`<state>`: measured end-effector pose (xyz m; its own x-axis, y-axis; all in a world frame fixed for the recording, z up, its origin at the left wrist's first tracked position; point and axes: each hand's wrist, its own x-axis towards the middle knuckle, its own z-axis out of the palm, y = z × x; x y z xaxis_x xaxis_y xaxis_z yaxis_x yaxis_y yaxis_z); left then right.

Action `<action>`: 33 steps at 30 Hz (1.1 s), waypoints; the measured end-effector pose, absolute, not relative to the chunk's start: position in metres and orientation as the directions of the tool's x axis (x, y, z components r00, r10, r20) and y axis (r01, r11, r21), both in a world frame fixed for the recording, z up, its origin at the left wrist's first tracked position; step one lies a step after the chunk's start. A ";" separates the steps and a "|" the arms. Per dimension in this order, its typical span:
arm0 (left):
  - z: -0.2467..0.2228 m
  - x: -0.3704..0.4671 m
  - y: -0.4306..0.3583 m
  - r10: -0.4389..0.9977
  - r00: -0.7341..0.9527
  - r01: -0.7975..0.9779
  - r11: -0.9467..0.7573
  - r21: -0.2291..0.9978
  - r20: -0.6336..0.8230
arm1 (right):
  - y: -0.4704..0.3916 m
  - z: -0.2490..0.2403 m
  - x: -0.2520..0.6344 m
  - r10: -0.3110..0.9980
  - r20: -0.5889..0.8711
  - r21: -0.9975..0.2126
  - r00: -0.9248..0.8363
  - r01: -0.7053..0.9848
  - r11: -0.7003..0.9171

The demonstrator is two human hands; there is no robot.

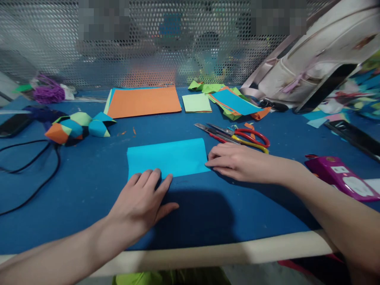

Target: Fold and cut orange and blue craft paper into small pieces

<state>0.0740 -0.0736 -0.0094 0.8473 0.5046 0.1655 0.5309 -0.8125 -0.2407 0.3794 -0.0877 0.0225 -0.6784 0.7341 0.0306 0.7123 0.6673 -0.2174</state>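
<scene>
A bright blue sheet of paper (pixel 169 158), folded into a long rectangle, lies on the blue table in front of me. My left hand (pixel 139 198) is open, fingers spread, with its fingertips resting on the near edge of the sheet. At the sheet's right end, my right hand (pixel 234 160) has its fingers drawn together on the near corner. Just beyond that hand lie scissors (pixel 255 136) with red and yellow handles, next to a slim red-handled tool (pixel 218 137) partly behind the fingers.
Behind the sheet are an orange paper stack (pixel 145 102), pale green squares (pixel 196 103) and blue paper pieces (pixel 234 101). A folded-paper model (pixel 71 128) and black cable (pixel 44 188) lie left. A purple case (pixel 341 178), phone (pixel 329 87) and backpack (pixel 305 59) occupy the right.
</scene>
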 end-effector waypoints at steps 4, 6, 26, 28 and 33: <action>-0.010 0.073 -0.073 0.523 0.838 0.546 -0.815 -0.195 0.157 | -0.088 0.023 0.381 0.724 0.027 -0.216 -0.690 0.703 0.678; -0.010 0.073 -0.073 0.517 0.841 0.541 -0.817 -0.201 0.159 | -0.088 0.023 0.381 0.722 0.028 -0.219 -0.692 0.700 0.680; -0.005 0.073 -0.072 0.445 0.880 0.476 -0.830 -0.292 0.168 | -0.090 0.024 0.381 0.723 -0.005 -0.210 -0.691 0.708 0.675; -0.006 0.074 -0.072 0.446 0.878 0.478 -0.828 -0.294 0.172 | -0.090 0.025 0.381 0.719 -0.010 -0.209 -0.695 0.705 0.678; -0.005 0.075 -0.073 0.457 0.872 0.490 -0.815 -0.309 0.175 | -0.089 0.023 0.382 0.718 -0.016 -0.210 -0.696 0.704 0.678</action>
<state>0.0754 -0.0731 -0.0053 0.8718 0.4574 0.1752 0.4899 -0.8150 -0.3095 0.3819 -0.0893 0.0234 -0.6961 0.7178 -0.0161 0.7042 0.6782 -0.2102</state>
